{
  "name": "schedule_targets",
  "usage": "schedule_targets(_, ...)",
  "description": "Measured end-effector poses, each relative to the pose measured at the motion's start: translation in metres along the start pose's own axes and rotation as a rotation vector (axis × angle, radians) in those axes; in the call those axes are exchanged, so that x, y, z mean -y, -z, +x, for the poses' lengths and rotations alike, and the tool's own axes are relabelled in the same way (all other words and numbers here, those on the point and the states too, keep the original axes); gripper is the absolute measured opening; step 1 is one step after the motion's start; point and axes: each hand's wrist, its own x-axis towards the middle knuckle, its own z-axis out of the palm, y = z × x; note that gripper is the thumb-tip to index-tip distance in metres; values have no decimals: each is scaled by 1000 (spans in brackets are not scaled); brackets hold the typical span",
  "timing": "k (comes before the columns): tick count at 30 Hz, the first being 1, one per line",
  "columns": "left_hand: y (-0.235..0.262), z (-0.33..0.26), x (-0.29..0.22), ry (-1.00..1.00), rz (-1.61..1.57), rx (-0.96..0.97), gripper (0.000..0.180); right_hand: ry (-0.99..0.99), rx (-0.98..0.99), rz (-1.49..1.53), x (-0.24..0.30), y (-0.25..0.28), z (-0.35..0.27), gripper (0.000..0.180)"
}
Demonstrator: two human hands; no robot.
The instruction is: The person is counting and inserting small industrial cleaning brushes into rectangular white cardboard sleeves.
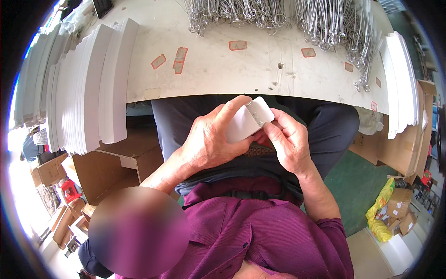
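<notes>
white narrow carton (pixel 239 128), its end flap open, is held over dark trousers (pixel 330 116), short of the worktable (pixel 209 69) at twelve o'clock. the left hand (pixel 209 139) grasps it from eight o'clock; the right hand (pixel 291 143) pinches its open end from four. ring-ended metal wires (pixel 327 28) lie toward one o'clock, stacked white card (pixel 83 88) past nine.

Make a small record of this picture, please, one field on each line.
Left hand: left hand holds a small white box
Right hand: right hand at the box's open end
Table: pale table top with bundled metal wires at far side
Left: row of white panels; open brown carton below
Right floor: yellow bag
</notes>
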Motion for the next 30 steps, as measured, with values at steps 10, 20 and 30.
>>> schedule_targets(10, 2, 2, -1, 28, -13, 60, 72, -65, 19, 44, 2, 2, 3, 16)
schedule_targets(20, 1, 3, -3, 39, 56, 88, 65, -77, -14, 40, -3, 0, 3, 14)
schedule_targets(30, -3, 1, -1, 1, 59, 53, 60, 14, -82, -81, -4, -4, 6, 11)
